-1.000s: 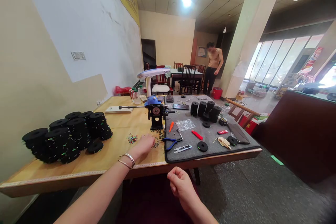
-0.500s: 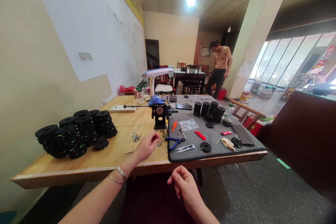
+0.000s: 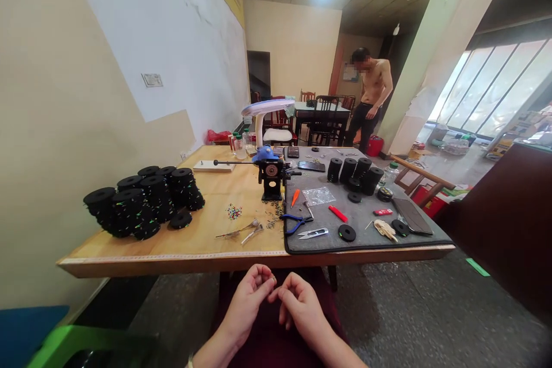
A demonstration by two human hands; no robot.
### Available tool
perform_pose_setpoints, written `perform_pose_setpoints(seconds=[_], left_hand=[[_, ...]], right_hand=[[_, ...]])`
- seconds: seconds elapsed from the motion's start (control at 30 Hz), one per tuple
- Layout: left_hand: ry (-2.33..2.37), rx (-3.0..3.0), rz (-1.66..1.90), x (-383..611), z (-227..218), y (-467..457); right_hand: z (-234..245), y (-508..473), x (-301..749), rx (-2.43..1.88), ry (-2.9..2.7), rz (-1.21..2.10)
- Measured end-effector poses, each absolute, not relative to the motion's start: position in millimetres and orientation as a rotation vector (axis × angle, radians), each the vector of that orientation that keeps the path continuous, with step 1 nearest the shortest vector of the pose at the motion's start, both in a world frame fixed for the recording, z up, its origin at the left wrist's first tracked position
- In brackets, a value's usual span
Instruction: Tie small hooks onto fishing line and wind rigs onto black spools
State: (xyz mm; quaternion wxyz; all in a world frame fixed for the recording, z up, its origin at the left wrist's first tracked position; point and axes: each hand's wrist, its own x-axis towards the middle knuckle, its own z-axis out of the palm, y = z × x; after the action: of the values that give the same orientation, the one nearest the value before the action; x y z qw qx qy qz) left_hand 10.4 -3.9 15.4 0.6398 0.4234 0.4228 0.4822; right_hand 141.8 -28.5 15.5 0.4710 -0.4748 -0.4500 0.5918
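Note:
My left hand [image 3: 250,302] is closed in a pinch over my lap, just in front of the table edge. Something tiny may show at its fingertips, too small to name. Beside it, my right hand [image 3: 302,302] also pinches, thumb against curled forefinger; whatever it holds is hidden. The fingertips of both hands are close together. On the wood beyond lie a small heap of coloured beads [image 3: 234,211], two thin feathery-tipped sticks [image 3: 251,234] and scattered small metal bits [image 3: 273,221]. A black hand-cranked winder [image 3: 272,179] stands behind them.
Stacks of black foam spools [image 3: 144,198] stand at left. The grey mat [image 3: 323,215] carries blue-handled pliers [image 3: 295,223], thread snips [image 3: 313,233], an orange screwdriver [image 3: 295,198], a red tube [image 3: 337,213] and more black spools [image 3: 347,233]. A person [image 3: 373,92] stands far back.
My left hand has drawn back from the small metal bits on the table to beside my right hand. My right hand stays low, still pinched. The view has shifted slightly.

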Motion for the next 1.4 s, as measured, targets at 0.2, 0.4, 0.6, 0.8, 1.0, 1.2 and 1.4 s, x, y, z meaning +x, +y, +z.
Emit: perform_pose_setpoints(seconds=[0.2,0.4,0.6,0.8,1.0,1.2,1.4], left_hand=[[0.940,0.938,1.080,11.5,12.1,-4.0],[0.934,0.928,1.067,12.4,14.0,-4.0],[0.934,0.954,1.073,12.4,14.9,-2.9],[0.926,0.980,1.065,12.5,12.4,-2.8],[0.931,1.010,1.069,13.2,13.5,-2.3],[0.949,1.071,1.087,14.1,19.1,-3.6],[0.976,1.101,1.093,13.9,18.0,-3.2]], right_hand=[[15.8,-27.4,139.6,-1.163,-1.112,1.505],[15.5,-25.8,138.3,-1.157,-1.076,1.519],[12.6,-23.8,137.9,-1.156,-1.072,1.525],[15.6,-23.2,137.4,-1.154,-1.061,1.528],[16.6,-23.1,137.6,-1.156,-1.047,1.535],[12.9,-21.6,138.4,-1.126,-1.044,1.532],[14.4,-21.9,138.5,-1.126,-1.039,1.537]])
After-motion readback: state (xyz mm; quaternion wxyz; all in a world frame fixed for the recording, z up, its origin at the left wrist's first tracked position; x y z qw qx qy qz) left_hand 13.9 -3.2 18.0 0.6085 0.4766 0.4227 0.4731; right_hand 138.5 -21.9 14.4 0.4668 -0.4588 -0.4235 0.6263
